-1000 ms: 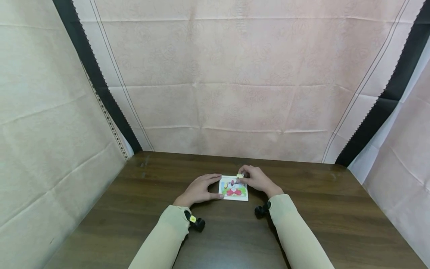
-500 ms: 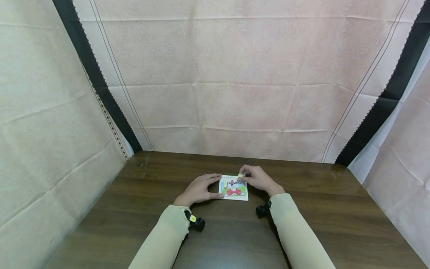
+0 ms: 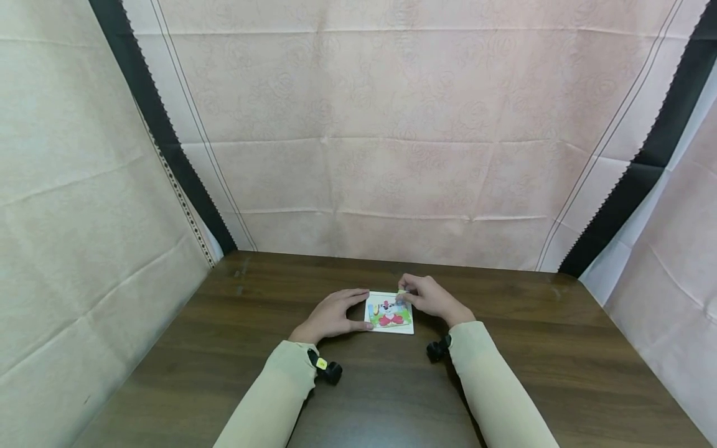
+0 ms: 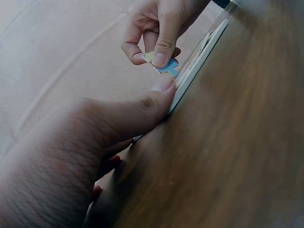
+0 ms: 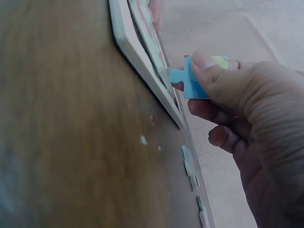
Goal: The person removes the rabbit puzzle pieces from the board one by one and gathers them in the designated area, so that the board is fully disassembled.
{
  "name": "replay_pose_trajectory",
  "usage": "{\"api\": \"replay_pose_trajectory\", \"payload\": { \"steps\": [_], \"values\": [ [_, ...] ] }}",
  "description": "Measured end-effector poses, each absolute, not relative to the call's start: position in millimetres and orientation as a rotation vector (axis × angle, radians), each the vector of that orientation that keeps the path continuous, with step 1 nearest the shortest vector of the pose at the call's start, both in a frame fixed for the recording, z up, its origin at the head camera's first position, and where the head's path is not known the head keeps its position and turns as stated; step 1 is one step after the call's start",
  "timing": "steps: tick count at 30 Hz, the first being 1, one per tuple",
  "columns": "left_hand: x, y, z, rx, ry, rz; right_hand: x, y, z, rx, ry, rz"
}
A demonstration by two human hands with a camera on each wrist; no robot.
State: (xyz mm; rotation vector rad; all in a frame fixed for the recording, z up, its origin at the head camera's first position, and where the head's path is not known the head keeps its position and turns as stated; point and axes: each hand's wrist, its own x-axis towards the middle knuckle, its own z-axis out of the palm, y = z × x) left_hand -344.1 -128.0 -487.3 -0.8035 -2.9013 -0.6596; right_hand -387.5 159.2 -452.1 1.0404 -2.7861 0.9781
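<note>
A white-framed jigsaw puzzle (image 3: 389, 314) with a colourful cartoon animal picture lies on the table in the head view. My left hand (image 3: 336, 314) rests at its left side, fingers fairly straight at the far corner and thumb touching the near edge. At the puzzle's far right corner, my right hand (image 3: 428, 298) pinches a blue and yellow puzzle piece (image 5: 197, 78) between thumb and fingers. Held just above the board, the piece has its blue tab (image 4: 171, 72) pointing toward the picture. The hand covers that corner in the head view.
Loose puzzle pieces (image 5: 188, 166) lie on the brown wooden table (image 3: 252, 373) beyond the board in the right wrist view. Pale fabric walls (image 3: 364, 124) with black trim stand behind and on both sides of the table.
My right hand has shifted very slightly right and turned the piece, so less of its yellow part shows. My left hand and the puzzle board have stayed in place.
</note>
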Motion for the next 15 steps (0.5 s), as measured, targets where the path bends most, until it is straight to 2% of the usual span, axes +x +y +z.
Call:
{"api": "replay_pose_trajectory", "payload": {
  "steps": [15],
  "values": [
    [-345, -128, -488, -0.812, -2.895, -0.647, -389, 181, -455, 0.928, -2.76, 1.057]
  ]
}}
